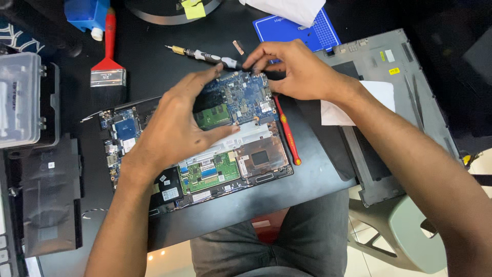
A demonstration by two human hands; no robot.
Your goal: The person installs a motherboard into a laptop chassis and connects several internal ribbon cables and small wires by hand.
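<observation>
An opened laptop base (266,177) lies on a black table, its insides facing up. A blue circuit board (245,97) sits at its upper middle, slightly raised. My left hand (177,123) rests over the middle of the laptop, thumb and fingers spread around the board's left edge and a green memory module (212,117). My right hand (297,69) grips the board's far right corner with its fingertips. A second blue board (123,131) stays fixed at the laptop's left.
A small screwdriver (205,55) lies behind the board. A red pry tool (288,134) lies right of the laptop. The grey bottom cover (410,82) with white paper is at right, a brush (108,56) at back left, a plastic case (20,100) at left.
</observation>
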